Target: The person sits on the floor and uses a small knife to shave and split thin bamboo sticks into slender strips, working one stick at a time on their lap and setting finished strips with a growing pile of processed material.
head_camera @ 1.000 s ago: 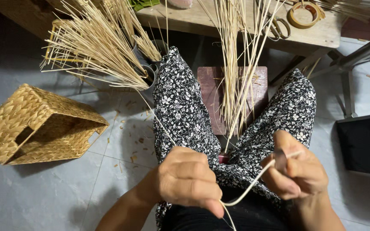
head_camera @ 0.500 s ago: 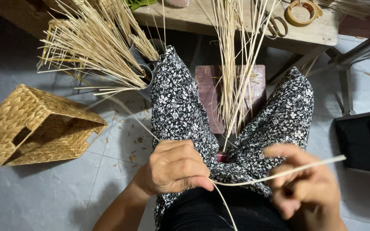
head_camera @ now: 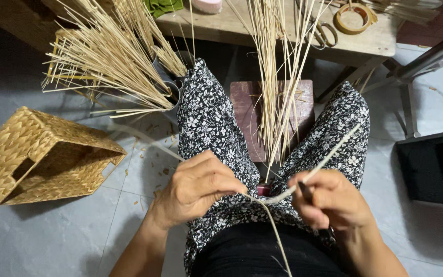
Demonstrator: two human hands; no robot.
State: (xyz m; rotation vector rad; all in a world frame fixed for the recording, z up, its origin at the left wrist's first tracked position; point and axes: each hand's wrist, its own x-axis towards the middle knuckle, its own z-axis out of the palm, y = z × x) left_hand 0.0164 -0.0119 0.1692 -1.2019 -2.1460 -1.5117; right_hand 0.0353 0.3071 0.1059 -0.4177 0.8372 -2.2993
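You see soft, even daylight; weak shadow beneath woven straw basket on pale grey tiled floor; upper-left corner dim; focus sharp, edges slightly wide-angle-bent.

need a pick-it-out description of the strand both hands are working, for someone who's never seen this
Start at the patterned trousers of the seated person, then drop to the two hands over the lap. The strand runs from the left hand through the right hand and slants up over the right knee. Unlike the stiff upright bundle of reeds between the knees, it is single, pale and bent.
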